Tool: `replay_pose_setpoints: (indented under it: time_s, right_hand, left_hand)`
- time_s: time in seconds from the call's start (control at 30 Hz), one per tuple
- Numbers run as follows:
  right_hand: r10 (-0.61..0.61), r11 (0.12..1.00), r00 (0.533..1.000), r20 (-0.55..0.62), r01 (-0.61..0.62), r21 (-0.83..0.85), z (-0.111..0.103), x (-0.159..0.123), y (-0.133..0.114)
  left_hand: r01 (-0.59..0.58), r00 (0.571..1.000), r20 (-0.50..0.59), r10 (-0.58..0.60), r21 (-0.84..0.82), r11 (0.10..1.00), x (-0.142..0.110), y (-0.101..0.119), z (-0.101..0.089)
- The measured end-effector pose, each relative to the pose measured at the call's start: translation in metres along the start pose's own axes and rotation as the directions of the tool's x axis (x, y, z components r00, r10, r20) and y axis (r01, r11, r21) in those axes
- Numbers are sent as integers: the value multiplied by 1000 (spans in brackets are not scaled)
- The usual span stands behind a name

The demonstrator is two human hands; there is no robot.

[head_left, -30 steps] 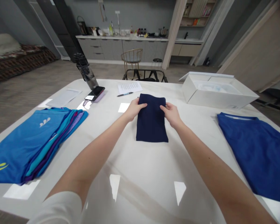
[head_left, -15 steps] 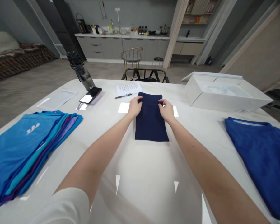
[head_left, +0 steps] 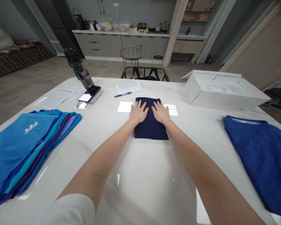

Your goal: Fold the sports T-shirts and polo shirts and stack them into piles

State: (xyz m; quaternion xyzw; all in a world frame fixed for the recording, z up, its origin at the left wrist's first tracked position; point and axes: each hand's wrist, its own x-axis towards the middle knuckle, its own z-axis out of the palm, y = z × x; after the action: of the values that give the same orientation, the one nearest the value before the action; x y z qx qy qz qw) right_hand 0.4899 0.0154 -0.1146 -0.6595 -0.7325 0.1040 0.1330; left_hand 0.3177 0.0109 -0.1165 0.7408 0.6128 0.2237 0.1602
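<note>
Resting palm down on the folded navy cloth [head_left: 152, 128], the left hand [head_left: 138, 113] lies over its left side and the right hand [head_left: 161, 113] over its right, fingers spread and pointing toward the far edge. The grip of each hand is open and flat. The cloth lies in the middle of the white surface [head_left: 140, 175]. Beyond it, slightly left, a pen [head_left: 123, 94] lies along the near side of a printed sheet [head_left: 129, 87]. Farther left, a phone [head_left: 90, 93] lies near a clear bottle [head_left: 83, 75]. Stacked blue and purple garments [head_left: 32, 147] occupy the near left; a blue garment [head_left: 259, 156] lies at right, nearer than an open white box [head_left: 227, 101].
</note>
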Motion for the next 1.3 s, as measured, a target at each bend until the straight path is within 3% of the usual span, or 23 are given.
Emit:
replay_pose_setpoints:
  time_s: [0.1,0.27,0.37,0.57,0.7,0.83,0.97,1.1,1.2,1.3]
  right_hand:
    - [23,999,1000,7,-23,-27,-5,-12,7]
    - [-117,992,991,-60,114,-46,-6,-55,-8]
    - [-171,985,985,-23,171,-20,-2,-86,-18]
    - [-113,990,994,6,113,-84,-7,-123,-18]
    - [-110,988,993,33,113,-107,-13,-137,-14]
    - [-251,957,961,116,264,-121,-17,-158,-8]
    - [-264,951,950,168,286,-118,-25,-184,4]
    - [-252,959,961,117,265,-105,-35,-205,8]
    - [-276,953,960,38,279,-117,-43,-214,2]
    - [-287,945,958,31,288,-152,-51,-219,-6]
  left_hand:
    - [11,1000,-27,-11,24,1000,-15,-4,-9]
    - [-207,978,-14,209,64,976,-55,12,-14]
    - [-230,973,51,226,91,969,-84,22,-10]
    - [-219,973,117,199,190,957,-129,20,-17]
    - [-226,971,128,202,207,952,-144,17,-28]
    - [-362,916,248,316,165,918,-157,11,-35]
    - [-411,891,283,355,171,896,-170,2,-43]
    - [-437,894,225,387,257,862,-181,3,-53]
    - [-452,890,239,387,369,812,-187,13,-61]
    - [-446,895,248,372,438,781,-193,24,-69]
